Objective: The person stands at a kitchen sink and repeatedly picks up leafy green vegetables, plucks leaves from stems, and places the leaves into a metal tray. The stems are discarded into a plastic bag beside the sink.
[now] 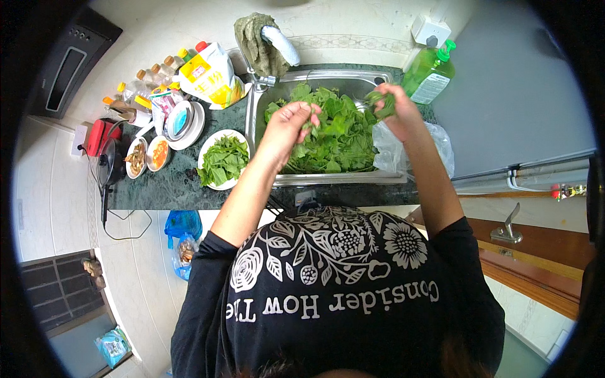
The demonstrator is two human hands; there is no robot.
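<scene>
Leafy green vegetables (338, 137) fill much of the stainless steel sink (331, 178). My left hand (293, 124) is above the left part of the greens, its thumb and fingers pinching a small green piece. Over the sink's right side, my right hand (399, 111) holds a small bunch of green leaves (384, 105). A white plate (205, 150) heaped with picked greens (226, 159) stands on the counter left of the sink. Clear plastic bags (390, 149) lie at the sink's right edge, partly behind my right forearm.
A green pump bottle (429, 73) stands right of the sink. The faucet (265, 81) has a cloth (260, 42) over it. Two bowls of food (136, 158), stacked dishes (196, 130), a white-and-yellow bag (212, 78), bottles and a small black pan (111, 163) occupy the left counter.
</scene>
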